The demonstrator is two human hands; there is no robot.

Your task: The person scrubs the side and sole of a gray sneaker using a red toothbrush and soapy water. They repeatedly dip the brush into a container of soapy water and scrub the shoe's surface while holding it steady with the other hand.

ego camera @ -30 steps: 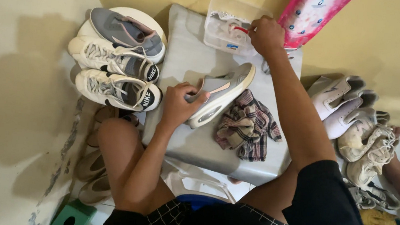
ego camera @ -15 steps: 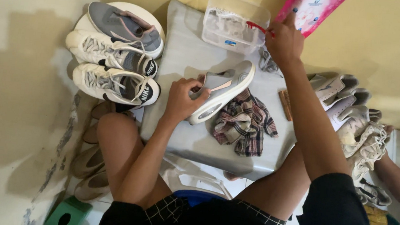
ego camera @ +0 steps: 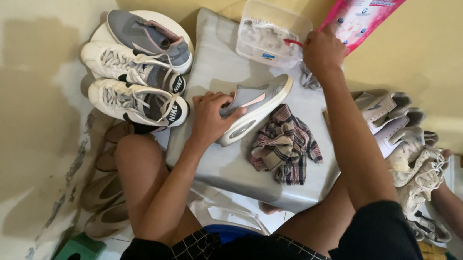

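Note:
My left hand point(ego camera: 210, 114) grips a grey sneaker point(ego camera: 256, 107) with a white sole and a pink stripe, lying on its side on a grey plastic board point(ego camera: 212, 162). At the board's far edge my right hand point(ego camera: 322, 51) is closed on a small red-handled brush point(ego camera: 293, 42), whose tip reaches into a clear plastic tub point(ego camera: 270, 33) of foamy water. A crumpled plaid cloth point(ego camera: 286, 146) lies on the board between my arms.
Three more sneakers point(ego camera: 135, 77) are stacked at the left beside the wall. A pile of white shoes point(ego camera: 409, 145) lies at the right. A pink pouch point(ego camera: 362, 10) leans on the yellow wall. Sandals point(ego camera: 102, 202) and a green stool point(ego camera: 78, 250) sit by my left knee.
My right hand has moved slightly right along the tub with the brush. The view has shifted a little. My left hand stays on the grey sneaker.

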